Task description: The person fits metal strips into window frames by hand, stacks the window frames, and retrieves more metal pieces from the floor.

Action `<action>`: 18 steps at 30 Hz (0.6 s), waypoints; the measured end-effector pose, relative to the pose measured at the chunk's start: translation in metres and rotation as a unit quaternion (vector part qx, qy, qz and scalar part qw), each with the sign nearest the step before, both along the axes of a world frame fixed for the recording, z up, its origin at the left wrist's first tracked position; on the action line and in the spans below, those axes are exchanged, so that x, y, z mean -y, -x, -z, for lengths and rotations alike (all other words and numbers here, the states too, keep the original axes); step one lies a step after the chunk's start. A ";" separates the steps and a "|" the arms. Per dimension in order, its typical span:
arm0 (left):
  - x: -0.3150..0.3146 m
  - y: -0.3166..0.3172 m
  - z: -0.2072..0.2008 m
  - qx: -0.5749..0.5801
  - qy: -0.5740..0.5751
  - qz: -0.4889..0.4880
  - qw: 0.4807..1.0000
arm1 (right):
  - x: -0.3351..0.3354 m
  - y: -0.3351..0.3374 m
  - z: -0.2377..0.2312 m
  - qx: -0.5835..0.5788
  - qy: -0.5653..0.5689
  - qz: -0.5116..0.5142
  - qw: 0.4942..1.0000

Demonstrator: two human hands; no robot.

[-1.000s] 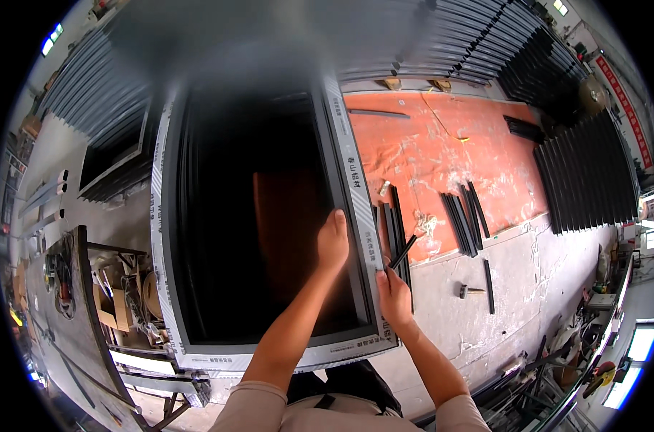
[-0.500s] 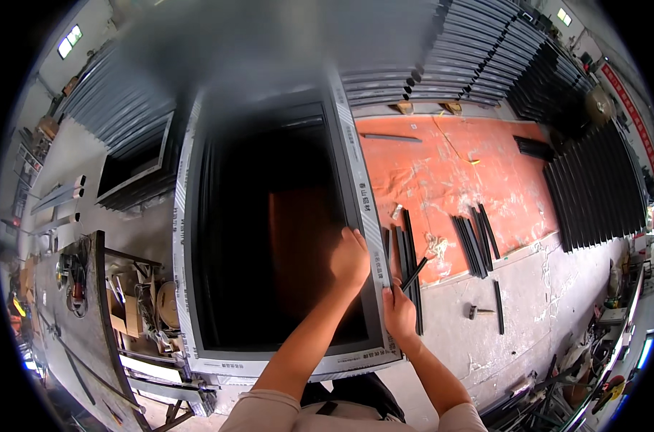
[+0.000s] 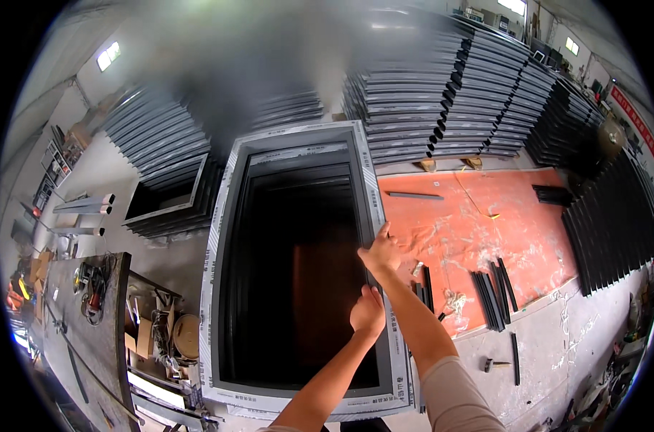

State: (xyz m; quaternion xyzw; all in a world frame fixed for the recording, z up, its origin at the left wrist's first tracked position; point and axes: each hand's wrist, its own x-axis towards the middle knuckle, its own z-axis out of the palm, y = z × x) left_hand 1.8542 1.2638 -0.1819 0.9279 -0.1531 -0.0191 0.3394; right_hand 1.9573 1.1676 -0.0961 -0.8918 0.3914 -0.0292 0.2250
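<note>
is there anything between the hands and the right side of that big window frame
Nothing visible. Both hands are already on the right upright of the window frame: the left hand lower on its inner edge, the right hand just above it. The loose black strips lie apart on the orange sheet.

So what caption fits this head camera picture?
Both hands, left hand and right hand, press the right side of a big grey rectangular window frame.

1. A blurred patch is smearing the stacked frames [image 3: 219, 86] at the top.
2. The left hand [image 3: 368, 311] is covering part of the window frame [image 3: 373, 194].
3. The bench [image 3: 75, 338] is running past the picture's rim.
</note>
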 end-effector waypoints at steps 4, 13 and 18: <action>0.005 0.004 -0.001 -0.026 0.031 -0.001 0.999 | 0.019 0.009 0.019 0.039 0.006 -0.032 0.999; -0.062 0.057 -0.102 -0.047 0.081 0.126 0.988 | 0.106 0.081 0.097 0.320 -0.240 -0.174 0.900; -0.176 0.106 -0.251 -0.339 0.267 0.423 0.797 | 0.093 0.255 0.051 0.138 -0.333 -0.002 0.933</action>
